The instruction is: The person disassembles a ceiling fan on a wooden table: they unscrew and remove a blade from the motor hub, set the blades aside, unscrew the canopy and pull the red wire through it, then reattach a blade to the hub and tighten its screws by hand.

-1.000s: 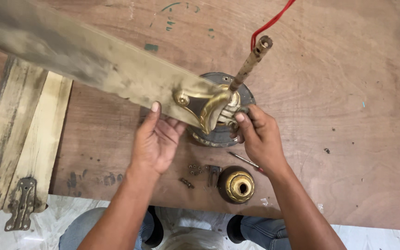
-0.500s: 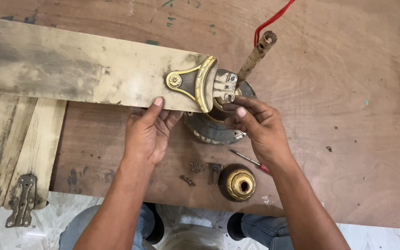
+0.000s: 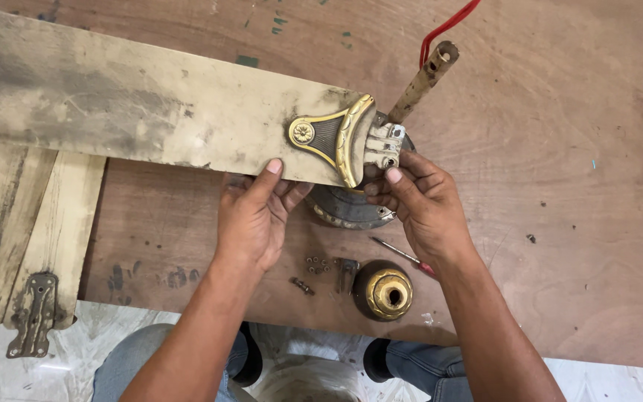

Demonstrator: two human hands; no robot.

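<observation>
Nearest us, our knees in blue jeans sit at the bottom edge over a pale marbled floor. Just past that, on the brown wooden table, a domed brass cap stands with its hole facing up. Left of it are a small dark bracket and a few loose screws, close together. A thin screwdriver with a red handle tip lies angled just beside the cap, partly under our right wrist.

Our left hand grips the near edge of the long dirty fan blade, thumb on top, fingers curled under it. Our right hand pinches the silver end of the blade's brass bracket, thumb tip on the metal block, other fingers tucked beneath. So both hands are closed on the same blade assembly, one on wood, one on the bracket end.

The blade runs from the left edge to picture centre, held above the table, bracket end over the round dark motor housing. We can't tell if bracket and housing touch. The housing lies on the table, mostly hidden by blade and hands.

Far left, more blades lie stacked at the table's edge, their metal brackets hanging over the floor.

Further back, a corroded downrod sticks up tilted right from the housing, and a red wire loops off the top edge.
</observation>
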